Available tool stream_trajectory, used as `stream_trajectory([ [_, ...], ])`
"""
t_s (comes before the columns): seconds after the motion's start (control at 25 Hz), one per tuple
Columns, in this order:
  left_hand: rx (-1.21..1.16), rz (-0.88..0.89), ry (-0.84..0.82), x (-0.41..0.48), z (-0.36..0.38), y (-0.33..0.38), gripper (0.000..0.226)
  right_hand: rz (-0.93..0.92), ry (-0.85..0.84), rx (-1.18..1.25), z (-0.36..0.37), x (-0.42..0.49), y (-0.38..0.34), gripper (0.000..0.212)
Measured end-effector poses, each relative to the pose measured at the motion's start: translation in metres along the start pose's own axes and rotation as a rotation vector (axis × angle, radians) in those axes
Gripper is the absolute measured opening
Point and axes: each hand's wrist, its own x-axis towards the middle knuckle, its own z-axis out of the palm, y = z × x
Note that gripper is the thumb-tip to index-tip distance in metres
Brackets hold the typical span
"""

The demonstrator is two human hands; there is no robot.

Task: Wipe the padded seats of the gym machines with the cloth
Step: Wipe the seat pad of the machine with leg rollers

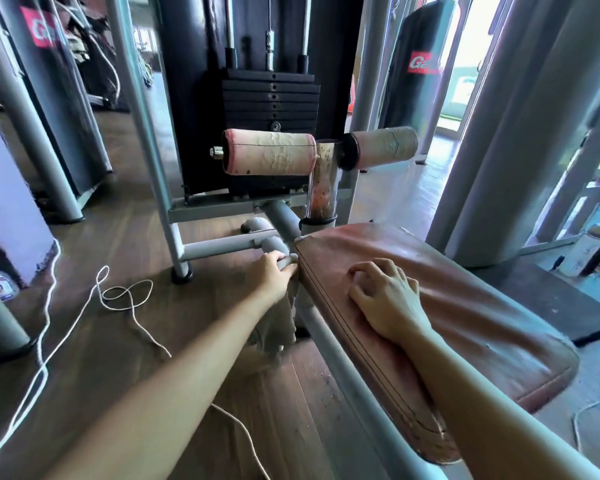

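Note:
A worn reddish-brown padded seat [465, 317] of a gym machine runs from the centre toward the lower right. My right hand [385, 299] rests on its top with the fingers curled, holding nothing. My left hand [274, 275] is closed on a grey-beige cloth [278, 327] at the seat's front left corner; the cloth hangs down beside the grey frame tube [329, 344]. Two cracked pink roller pads [271, 152] stand beyond the seat.
A black weight stack [270, 98] rises behind the rollers. Grey machine posts [520, 133] stand at right and left. A white cord [125, 299] loops over the wooden floor at left. Black punching bags [420, 64] hang behind. Cables and small items lie at far right.

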Motion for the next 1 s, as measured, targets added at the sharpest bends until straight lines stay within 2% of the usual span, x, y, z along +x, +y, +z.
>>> stream_trajectory([
  [0.12,-0.153,-0.092,-0.087,-0.014,-0.012,0.009,0.021,0.129,-0.058,-0.142,-0.004,-0.013,-0.004,0.047],
  [0.24,-0.293,-0.086,-0.152,-0.023,-0.022,0.035,0.012,0.016,-0.268,-0.257,-0.034,-0.036,0.014,0.056],
  [0.32,-0.399,-0.059,-0.293,-0.023,-0.027,0.057,0.012,-0.085,-0.324,-0.286,-0.06,-0.053,0.044,0.052],
  [0.36,-0.426,-0.038,-0.372,-0.026,-0.028,0.07,0.013,-0.112,-0.305,-0.284,-0.07,-0.062,0.059,0.049],
  [0.4,-0.42,-0.004,-0.429,-0.029,-0.028,0.08,0.007,-0.119,-0.238,-0.232,-0.074,-0.07,0.073,0.044],
  [0.44,-0.38,0.05,-0.448,-0.03,-0.026,0.086,0.011,-0.105,-0.135,-0.129,-0.073,-0.075,0.084,0.038],
  [0.52,-0.277,0.2,-0.454,-0.036,-0.017,0.092,0.046,-0.024,0.06,0.066,-0.069,-0.081,0.095,0.032],
  [0.68,-0.147,0.436,-0.664,-0.053,-0.006,0.086,0.053,0.072,0.156,0.213,-0.067,-0.082,0.094,0.038],
  [0.76,0.093,0.476,-0.623,-0.058,0.005,0.074,0.061,0.099,0.191,0.252,-0.067,-0.083,0.093,0.037],
  [0.84,0.273,0.458,-0.508,-0.068,0.02,0.072,0.066,0.111,0.228,0.27,-0.066,-0.083,0.095,0.035],
  [0.92,0.35,0.436,-0.458,-0.082,0.033,0.084,0.067,0.104,0.258,0.285,-0.065,-0.083,0.094,0.034],
  [1.0,0.363,0.368,-0.488,-0.095,0.047,0.109,0.071,0.094,0.271,0.291,-0.065,-0.082,0.096,0.033],
])
